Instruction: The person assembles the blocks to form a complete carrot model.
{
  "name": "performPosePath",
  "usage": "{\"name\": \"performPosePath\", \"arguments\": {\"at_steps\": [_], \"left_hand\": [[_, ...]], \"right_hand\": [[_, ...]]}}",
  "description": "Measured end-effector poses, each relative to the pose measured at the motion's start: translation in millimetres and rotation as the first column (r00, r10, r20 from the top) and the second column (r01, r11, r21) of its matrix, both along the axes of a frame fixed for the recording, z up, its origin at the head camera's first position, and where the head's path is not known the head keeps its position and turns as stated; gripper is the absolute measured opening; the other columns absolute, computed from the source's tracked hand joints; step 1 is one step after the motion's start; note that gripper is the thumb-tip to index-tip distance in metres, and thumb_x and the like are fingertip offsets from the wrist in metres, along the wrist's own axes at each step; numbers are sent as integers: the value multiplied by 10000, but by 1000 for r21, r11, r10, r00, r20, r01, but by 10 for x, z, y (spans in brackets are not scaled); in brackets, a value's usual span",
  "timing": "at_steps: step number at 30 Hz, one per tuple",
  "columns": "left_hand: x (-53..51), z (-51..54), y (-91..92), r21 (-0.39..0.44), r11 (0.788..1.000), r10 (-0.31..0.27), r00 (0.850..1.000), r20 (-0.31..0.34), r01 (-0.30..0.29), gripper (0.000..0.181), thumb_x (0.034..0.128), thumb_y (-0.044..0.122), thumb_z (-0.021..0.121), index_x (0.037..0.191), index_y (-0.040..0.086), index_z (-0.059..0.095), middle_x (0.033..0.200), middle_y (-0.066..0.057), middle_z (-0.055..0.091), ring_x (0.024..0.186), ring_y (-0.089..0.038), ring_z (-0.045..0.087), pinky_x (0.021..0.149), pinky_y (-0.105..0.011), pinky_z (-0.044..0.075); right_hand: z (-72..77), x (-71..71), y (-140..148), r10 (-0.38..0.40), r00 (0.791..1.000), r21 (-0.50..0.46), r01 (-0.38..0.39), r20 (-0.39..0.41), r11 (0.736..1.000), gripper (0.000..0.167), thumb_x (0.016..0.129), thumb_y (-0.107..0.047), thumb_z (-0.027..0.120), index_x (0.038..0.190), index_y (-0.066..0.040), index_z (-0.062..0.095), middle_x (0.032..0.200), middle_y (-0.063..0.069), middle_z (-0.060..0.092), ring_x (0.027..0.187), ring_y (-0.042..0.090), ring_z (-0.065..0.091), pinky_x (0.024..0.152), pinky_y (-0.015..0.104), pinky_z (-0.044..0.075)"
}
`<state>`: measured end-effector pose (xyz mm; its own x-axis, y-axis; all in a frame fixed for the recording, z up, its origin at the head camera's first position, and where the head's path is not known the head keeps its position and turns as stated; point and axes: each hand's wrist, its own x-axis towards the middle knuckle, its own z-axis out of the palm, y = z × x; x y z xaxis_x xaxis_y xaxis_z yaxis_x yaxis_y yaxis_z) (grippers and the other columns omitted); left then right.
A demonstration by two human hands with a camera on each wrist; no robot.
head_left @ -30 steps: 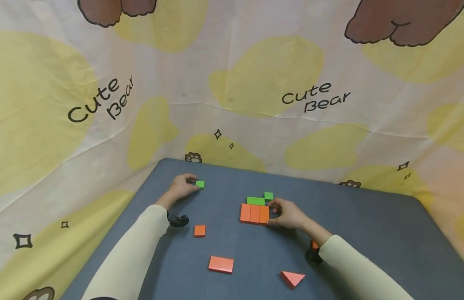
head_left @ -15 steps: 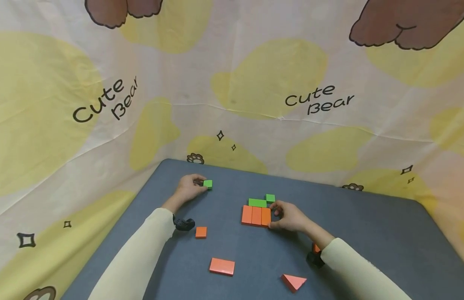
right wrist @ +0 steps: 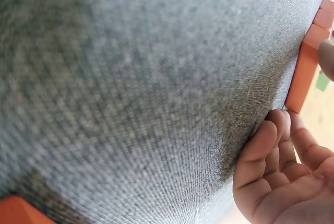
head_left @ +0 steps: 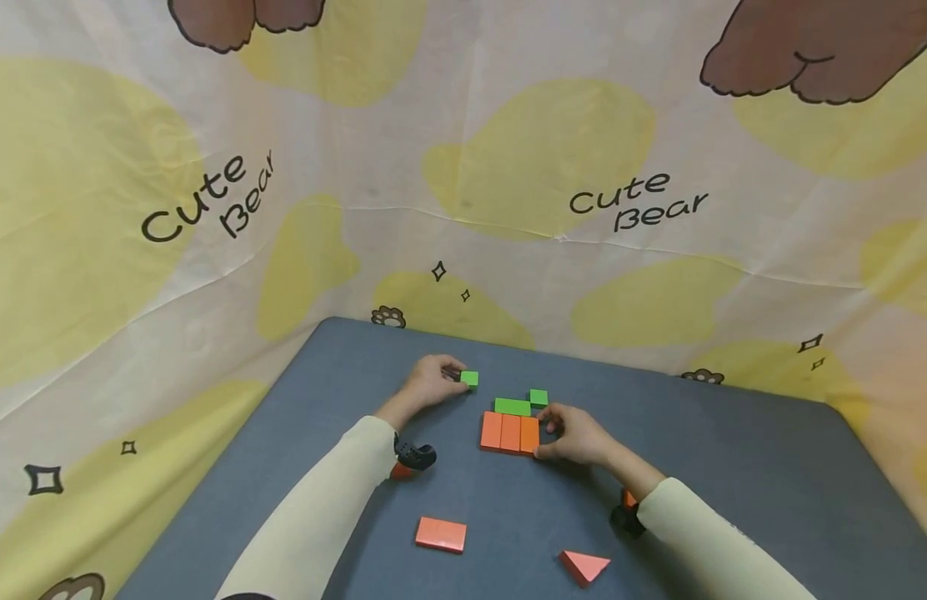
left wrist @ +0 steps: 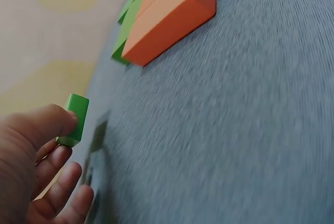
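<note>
My left hand [head_left: 430, 383] pinches a small green block [head_left: 469, 380] between thumb and fingertips. In the left wrist view that green block [left wrist: 77, 119] is off the table, its shadow lying below. Three orange rectangular blocks [head_left: 510, 433] lie side by side in a row. Behind them, a green rectangular block [head_left: 512, 407] lies along the row, with another small green block [head_left: 538, 397] at its right end. My right hand [head_left: 578, 435] holds the rightmost orange block [right wrist: 303, 75] by its two ends, thumb at the near end and index finger at the far end.
A pinkish rectangular block [head_left: 441, 534] and a pink triangular block [head_left: 584, 567] lie nearer on the grey table [head_left: 771, 483]. One orange block [head_left: 402, 472] is partly hidden under the left wrist, another [head_left: 628, 498] by the right. A patterned curtain [head_left: 508, 167] hangs behind the table.
My left hand has carried the small green block rightward, closer to the row, and its wrist now partly covers the orange block below it. The right hand stays at the row.
</note>
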<state>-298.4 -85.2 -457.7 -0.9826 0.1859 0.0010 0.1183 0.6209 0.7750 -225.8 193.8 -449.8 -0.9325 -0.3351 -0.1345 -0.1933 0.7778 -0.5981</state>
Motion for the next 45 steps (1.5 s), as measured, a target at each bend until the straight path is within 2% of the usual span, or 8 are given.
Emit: {"name": "performPosePath", "arguments": {"at_steps": [6, 17, 24, 30, 38, 45], "left_hand": [[17, -40, 134, -10, 1000, -21, 1000, -5, 21, 287, 798, 213, 775, 1069, 138, 720, 1025, -29, 690, 930, -167, 635, 821, -348, 510], [10, -104, 243, -6, 998, -68, 998, -2, 68, 301, 781, 221, 785, 1065, 146, 720, 1006, -7, 688, 911, -139, 626, 813, -330, 506], [22, -94, 269, -27, 997, -78, 997, 2, 78, 281, 782, 226, 782, 1050, 160, 725, 1000, 5, 687, 915, -139, 619, 818, -333, 499], [28, -89, 281, -47, 995, -83, 997, -4, 83, 275, 784, 231, 780, 1045, 164, 728, 1000, 4, 695, 919, -145, 630, 813, -341, 501], [24, -89, 270, -43, 996, -82, 996, 22, 83, 291, 789, 232, 782, 1066, 167, 717, 1025, 6, 686, 937, -150, 623, 831, -351, 498], [33, -25, 149, 29, 993, -114, 993, 18, 114, 343, 793, 189, 784, 1117, 119, 694, 1085, -29, 678, 963, -182, 631, 807, -335, 518]], "right_hand": [[-2, 8, 2, -4, 1000, -11, 5, 15, 1000, 477, 714, -209, 845, 1105, -69, 611, 902, 38, 565, 819, 174, 490, 719, 323, 390], [-7, -7, 6, -24, 999, -10, 24, 31, 1000, 476, 713, -205, 847, 1110, -87, 612, 902, 33, 556, 827, 176, 488, 717, 328, 381], [-14, -19, 0, -31, 999, -13, 31, 42, 999, 469, 718, -211, 844, 1109, -98, 612, 900, 33, 553, 821, 171, 486, 703, 319, 373], [-6, -5, 8, -14, 999, -19, 14, 34, 1000, 478, 724, -212, 836, 1121, -74, 609, 906, 44, 558, 811, 168, 483, 707, 317, 381], [-25, 3, 18, 18, 1000, -25, -18, 21, 1000, 479, 739, -216, 824, 1136, -77, 596, 901, 46, 553, 793, 165, 478, 699, 317, 385], [-4, 25, 1, 53, 999, -4, -54, -9, 999, 466, 745, -212, 818, 1125, -67, 589, 893, 47, 554, 802, 170, 485, 713, 332, 397]]}}
